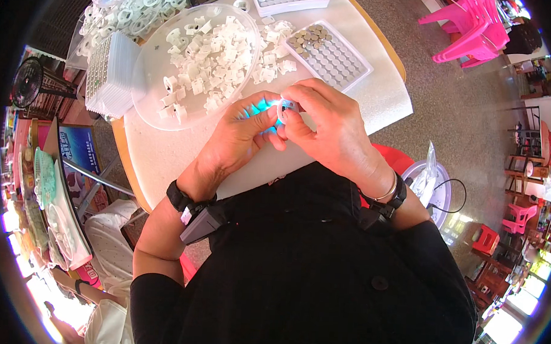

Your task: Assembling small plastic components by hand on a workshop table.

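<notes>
Between the fingertips of both hands is a small white plastic piece [283, 111] with a dark spot, and blue-green light glows around it. My left hand [243, 132] is closed, its thumb and fingers pressed at the piece's left side. From the right, my right hand [334, 128] pinches the same piece between thumb and forefinger. Beyond the hands, a round clear tray [145, 101] bears a heap of similar white plastic parts [216, 58], some spilled past its right rim. To the right lies a white compartment tray [358, 73] with several small round metal discs [312, 38].
A stack of white trays [112, 75] stands at the table's left edge, beside a clear bag of white parts [138, 9]. Another compartment tray [290, 1] is at the far edge. Pink stools [468, 30] and a purple bucket [444, 199] stand right. Another person's arm [89, 290] shows lower left.
</notes>
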{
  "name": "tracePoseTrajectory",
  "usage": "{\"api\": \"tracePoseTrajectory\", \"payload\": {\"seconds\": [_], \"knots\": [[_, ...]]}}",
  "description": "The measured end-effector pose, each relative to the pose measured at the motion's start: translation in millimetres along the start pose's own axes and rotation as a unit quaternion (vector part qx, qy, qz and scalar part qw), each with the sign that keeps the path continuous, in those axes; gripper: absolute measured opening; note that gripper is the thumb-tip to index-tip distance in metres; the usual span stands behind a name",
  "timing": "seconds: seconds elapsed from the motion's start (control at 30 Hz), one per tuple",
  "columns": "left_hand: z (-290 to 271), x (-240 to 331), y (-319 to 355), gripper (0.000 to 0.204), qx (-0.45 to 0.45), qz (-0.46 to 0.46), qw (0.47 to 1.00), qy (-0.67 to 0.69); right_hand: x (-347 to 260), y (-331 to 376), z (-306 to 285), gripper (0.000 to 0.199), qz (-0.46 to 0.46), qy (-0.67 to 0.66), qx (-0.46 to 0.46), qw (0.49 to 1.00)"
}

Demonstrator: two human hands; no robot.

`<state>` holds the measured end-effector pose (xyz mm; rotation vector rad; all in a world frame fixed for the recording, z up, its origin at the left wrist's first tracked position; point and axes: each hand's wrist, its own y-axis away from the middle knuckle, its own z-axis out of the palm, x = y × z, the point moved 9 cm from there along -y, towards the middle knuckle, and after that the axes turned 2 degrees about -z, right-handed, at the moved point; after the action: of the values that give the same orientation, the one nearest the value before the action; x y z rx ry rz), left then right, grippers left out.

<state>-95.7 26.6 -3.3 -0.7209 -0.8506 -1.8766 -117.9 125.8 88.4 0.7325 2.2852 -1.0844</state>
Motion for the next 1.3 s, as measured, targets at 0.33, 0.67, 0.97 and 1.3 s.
{"api": "tracePoseTrajectory", "payload": {"seconds": [0.33, 0.67, 0.97, 1.3], "knots": [[2.9, 5.9, 2.2, 0.029, -0.006, 0.012, 1.0, 0.015, -5.5, -4.1, -3.3, 0.027, -0.031, -0.026, -0.012, 0.999], [1.9, 3.9, 2.2, 0.03, -0.018, 0.006, 1.0, -0.002, -1.4, -1.2, -0.3, 0.025, -0.012, -0.025, 0.012, 1.0], [4.1, 3.4, 2.1, 0.032, 0.007, 0.002, 1.0, 0.006, -2.1, -1.4, 2.6, 0.025, -0.049, -0.014, -0.016, 0.999], [6.5, -2.7, 4.1, 0.046, -0.015, -0.047, 0.999, 0.017, 15.6, -0.8, 1.7, 0.01, 0.112, -0.216, -0.038, 0.969]]}}
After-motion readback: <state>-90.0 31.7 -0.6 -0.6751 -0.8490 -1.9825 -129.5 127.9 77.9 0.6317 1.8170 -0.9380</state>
